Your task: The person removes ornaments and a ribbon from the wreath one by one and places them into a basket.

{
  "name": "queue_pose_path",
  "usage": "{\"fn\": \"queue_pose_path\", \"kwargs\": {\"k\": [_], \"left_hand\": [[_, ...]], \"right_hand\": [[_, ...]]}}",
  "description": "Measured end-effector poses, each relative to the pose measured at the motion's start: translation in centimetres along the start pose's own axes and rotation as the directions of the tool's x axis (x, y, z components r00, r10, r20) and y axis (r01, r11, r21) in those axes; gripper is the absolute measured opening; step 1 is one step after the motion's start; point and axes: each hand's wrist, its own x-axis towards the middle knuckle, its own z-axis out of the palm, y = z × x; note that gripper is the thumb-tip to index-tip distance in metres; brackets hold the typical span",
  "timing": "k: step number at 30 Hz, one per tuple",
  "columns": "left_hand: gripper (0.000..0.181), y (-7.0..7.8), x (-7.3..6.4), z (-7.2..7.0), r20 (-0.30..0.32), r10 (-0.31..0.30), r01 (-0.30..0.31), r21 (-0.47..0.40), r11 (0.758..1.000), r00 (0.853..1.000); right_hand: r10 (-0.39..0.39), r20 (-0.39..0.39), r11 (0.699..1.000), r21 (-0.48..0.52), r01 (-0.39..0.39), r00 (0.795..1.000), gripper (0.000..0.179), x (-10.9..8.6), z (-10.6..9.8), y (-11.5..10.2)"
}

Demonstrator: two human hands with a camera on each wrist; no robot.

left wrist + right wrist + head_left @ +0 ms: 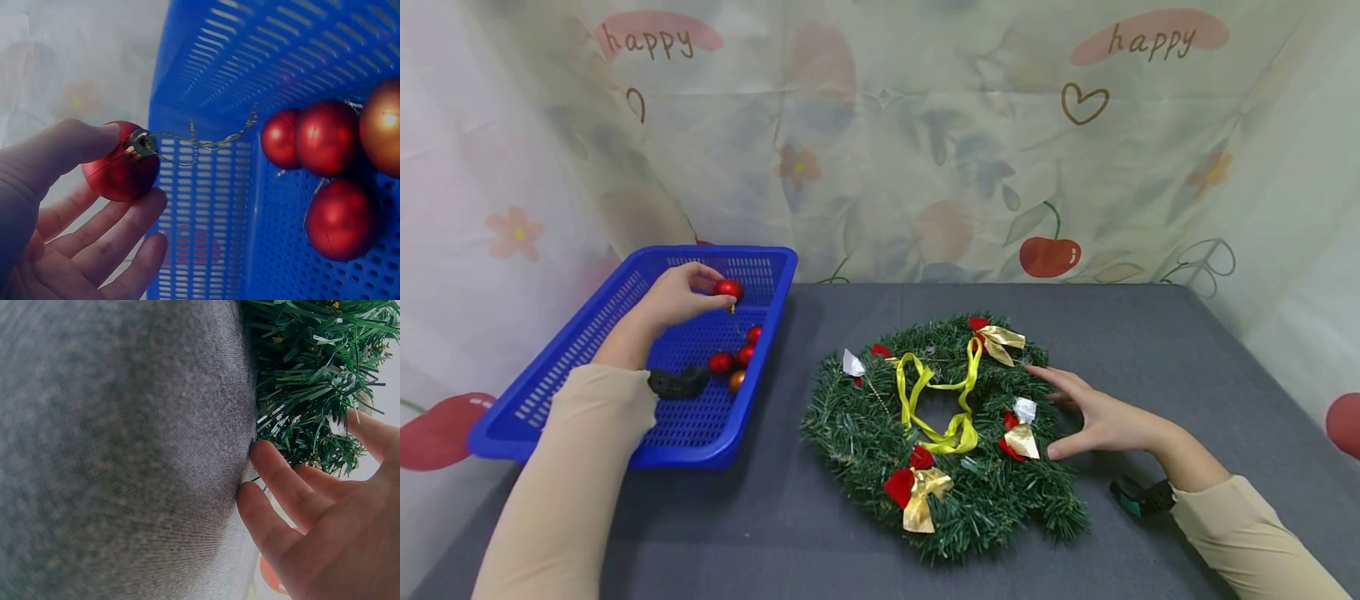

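Over the blue basket (752, 433), my left hand (679, 293) pinches a red Christmas ball (728, 288) between thumb and fingers. In the left wrist view the ball (122, 169) shows its gold cap, and a thin twisted gold cord (212, 145) trails from it. My right hand (1108, 417) lies at the right edge of a green wreath (857, 417), fingers spread and relaxed against its needles. Red and gold bows (925, 492) and a looped yellow ribbon (958, 437) decorate the wreath.
Inside the basket lie several more balls, red ones (344, 219) and a gold one (384, 128). Basket and wreath share a table with a grey cloth (760, 525). A patterned curtain (880, 167) hangs behind the table.
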Motion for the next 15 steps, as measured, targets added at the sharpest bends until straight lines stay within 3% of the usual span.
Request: {"fn": "queue_pose_path", "kwargs": {"k": [15], "left_hand": [[0.052,-1.4,-0.2,0.5,0.083,-0.017,0.013,0.046,0.999,0.996]], "right_hand": [[-0.004,-0.004,1.0,-0.002,0.004,1.0,0.098,0.0,0.0,0.1]]}}
